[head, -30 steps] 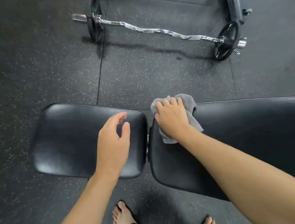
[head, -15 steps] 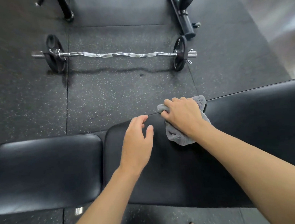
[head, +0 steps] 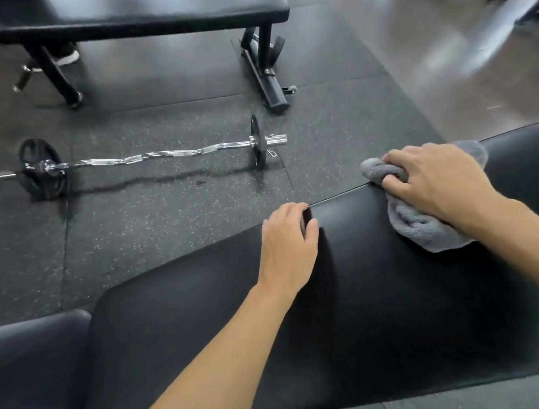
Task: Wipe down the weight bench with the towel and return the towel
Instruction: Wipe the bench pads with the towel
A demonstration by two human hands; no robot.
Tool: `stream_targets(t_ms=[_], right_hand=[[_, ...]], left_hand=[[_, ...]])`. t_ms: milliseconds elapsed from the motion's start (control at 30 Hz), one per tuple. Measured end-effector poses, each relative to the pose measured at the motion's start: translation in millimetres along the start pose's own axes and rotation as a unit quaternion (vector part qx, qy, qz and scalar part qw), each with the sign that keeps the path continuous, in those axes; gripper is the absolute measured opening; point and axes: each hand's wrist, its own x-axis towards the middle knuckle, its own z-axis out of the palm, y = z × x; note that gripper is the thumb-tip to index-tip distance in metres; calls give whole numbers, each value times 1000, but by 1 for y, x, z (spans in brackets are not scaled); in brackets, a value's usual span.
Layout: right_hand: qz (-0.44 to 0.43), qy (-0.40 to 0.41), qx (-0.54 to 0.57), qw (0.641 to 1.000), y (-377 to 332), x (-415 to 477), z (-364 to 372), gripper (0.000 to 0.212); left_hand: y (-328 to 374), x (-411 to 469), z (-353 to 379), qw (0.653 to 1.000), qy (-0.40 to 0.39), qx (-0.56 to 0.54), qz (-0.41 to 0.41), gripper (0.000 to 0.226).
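Note:
The black padded weight bench (head: 367, 319) fills the lower part of the head view, its long back pad running from lower left to upper right, with the seat pad (head: 29, 368) at the lower left. My right hand (head: 437, 181) presses a crumpled grey towel (head: 425, 230) onto the far edge of the back pad. My left hand (head: 289, 244) curls over the pad's far edge to the left of the towel, fingers wrapped on the rim.
A curl bar (head: 148, 157) with black plates lies on the speckled rubber floor beyond the bench. Behind it stands a second black flat bench (head: 137, 14) on metal legs. Shiny bare floor lies at the upper right.
My right hand has slid the towel rightward along the back pad. My left hand moved from hovering above the pad to gripping its far edge. The view has swung right and up.

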Motion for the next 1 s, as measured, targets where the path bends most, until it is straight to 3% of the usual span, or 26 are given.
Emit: stream_targets(t_ms=[200, 367, 533, 733, 900, 1000], right_hand=[[48, 40, 9, 998, -28, -6, 9, 31], [-15, -38, 79, 996, -82, -23, 10, 39], [-28, -71, 60, 995, -120, -17, 19, 35], [-12, -39, 99, 994, -91, -6, 20, 20], [36, -89, 100, 990, -13, 8, -5, 33], [47, -77, 77, 993, 36, -1, -20, 36]], left_hand=[[29, -3, -6, 998, -11, 41, -54, 34], [46, -6, -38, 990, -72, 86, -90, 41], [59, 16, -36, 994, -50, 62, -68, 31], [63, 23, -20, 997, -5, 34, -63, 36], [103, 30, 9, 999, -20, 9, -44, 40], [142, 33, 39, 999, -30, 10, -5, 42]])
